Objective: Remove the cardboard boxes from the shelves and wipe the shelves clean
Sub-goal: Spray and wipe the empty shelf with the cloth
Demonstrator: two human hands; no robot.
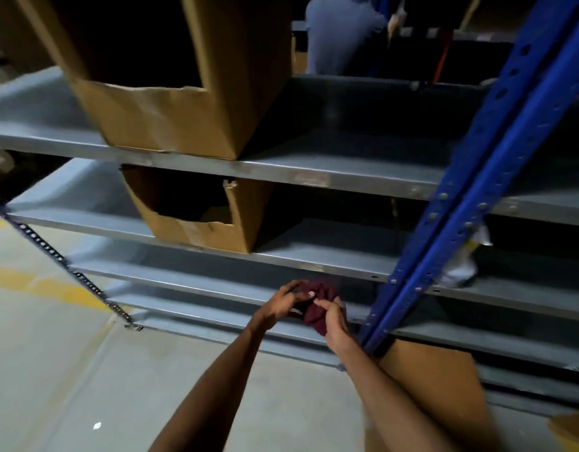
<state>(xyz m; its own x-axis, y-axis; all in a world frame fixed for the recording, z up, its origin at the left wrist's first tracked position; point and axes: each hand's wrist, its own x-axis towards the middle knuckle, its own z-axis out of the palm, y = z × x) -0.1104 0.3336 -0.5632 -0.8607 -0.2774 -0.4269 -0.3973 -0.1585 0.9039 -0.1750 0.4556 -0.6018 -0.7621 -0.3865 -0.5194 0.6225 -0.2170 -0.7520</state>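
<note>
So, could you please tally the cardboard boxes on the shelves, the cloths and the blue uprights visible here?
Cardboard boxes on the shelves: 2, upper box and lower box
Maroon cloths: 1, cloth held by left hand and right hand
Blue uprights: 1, upright
Total: 4

Two open cardboard boxes (170, 125) sit on grey shelves (346, 177).

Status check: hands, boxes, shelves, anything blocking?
Left hand and right hand both grip the rag. Upper box and lower box not yet removed from shelves. Blue post close beside right hand.
</note>
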